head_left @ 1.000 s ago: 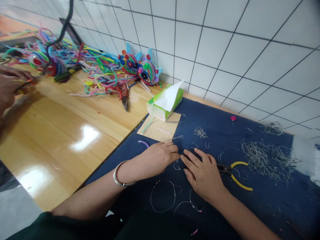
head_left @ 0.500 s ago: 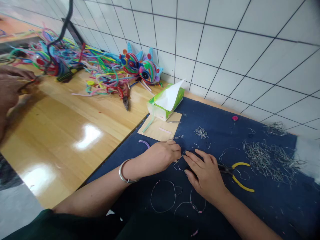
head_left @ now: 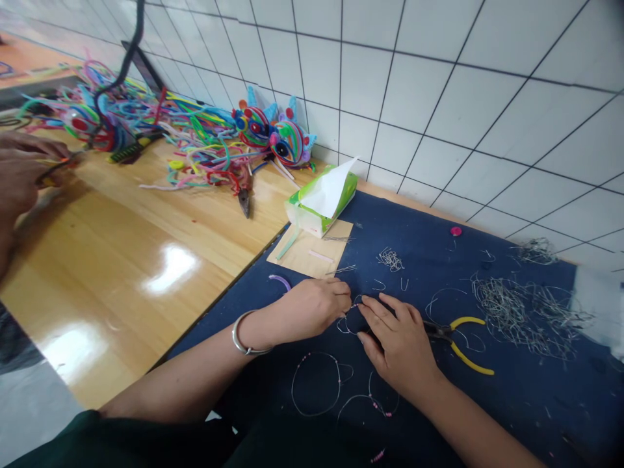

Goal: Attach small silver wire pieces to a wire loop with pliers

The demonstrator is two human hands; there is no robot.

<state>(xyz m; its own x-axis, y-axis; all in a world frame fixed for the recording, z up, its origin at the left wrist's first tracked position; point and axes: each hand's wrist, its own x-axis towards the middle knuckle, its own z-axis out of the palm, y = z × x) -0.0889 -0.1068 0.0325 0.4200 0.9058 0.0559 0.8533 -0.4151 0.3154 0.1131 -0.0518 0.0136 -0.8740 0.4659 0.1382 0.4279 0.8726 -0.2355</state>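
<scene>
My left hand (head_left: 319, 304), a silver bangle on its wrist, is closed in a pinch at one end of a thin beaded wire (head_left: 347, 325). The wire curls below the fingertips and carries small pink beads. My right hand (head_left: 402, 338) lies palm down with fingers stretched out, its fingertips touching the other end of this wire against the dark blue mat (head_left: 375, 221). Beside it, yellow-handled pliers (head_left: 441, 330) lie with their jaws partly hidden by that hand. Nearer me rest a loop of beaded wire (head_left: 292, 383) and a second curved beaded wire (head_left: 373, 400).
Tangled wire pieces (head_left: 511, 312) lie at the right, with a smaller wire pile (head_left: 390, 259) ahead. A tissue pack (head_left: 319, 201) stands by a tan card (head_left: 297, 253). Colourful pipe cleaners (head_left: 205, 136) and another pair of pliers (head_left: 244, 195) lie left, near another person's hands (head_left: 22, 169).
The view has shifted very slightly. My hands hold nearly the same pose at the beaded wire, and the other person's hands have moved a little.
</scene>
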